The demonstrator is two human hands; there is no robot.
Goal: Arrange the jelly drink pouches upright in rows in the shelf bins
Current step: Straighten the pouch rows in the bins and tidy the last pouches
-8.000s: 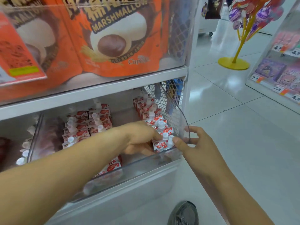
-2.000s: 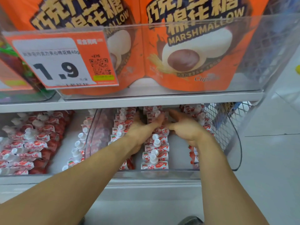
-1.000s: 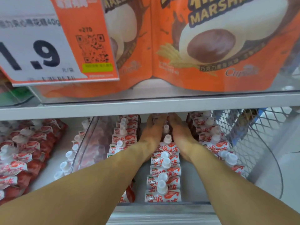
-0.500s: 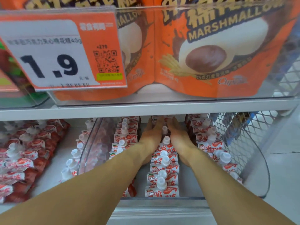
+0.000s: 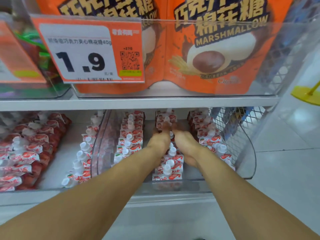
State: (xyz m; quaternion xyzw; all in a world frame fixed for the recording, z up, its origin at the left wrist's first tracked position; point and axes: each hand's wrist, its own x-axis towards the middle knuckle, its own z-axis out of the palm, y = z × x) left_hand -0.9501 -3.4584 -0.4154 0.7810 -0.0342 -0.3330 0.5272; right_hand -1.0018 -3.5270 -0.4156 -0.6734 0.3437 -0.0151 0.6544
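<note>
Jelly drink pouches point(image 5: 168, 168) upright in middle row, hands point(image 5: 170, 142) pressed flat either side.

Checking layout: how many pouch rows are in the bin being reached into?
3: left row, middle row, right row beside the mesh wall; their far ends may be hidden.

Jelly drink pouches point(image 5: 167, 175) standing in a clear shelf bin point(image 5: 249, 153)

Red-and-white strawberry pouches with white screw caps stand upright in three front-to-back rows: left row point(image 5: 131, 135), middle row, and right row point(image 5: 207, 134) beside the bin's curved clear side wall.
</note>
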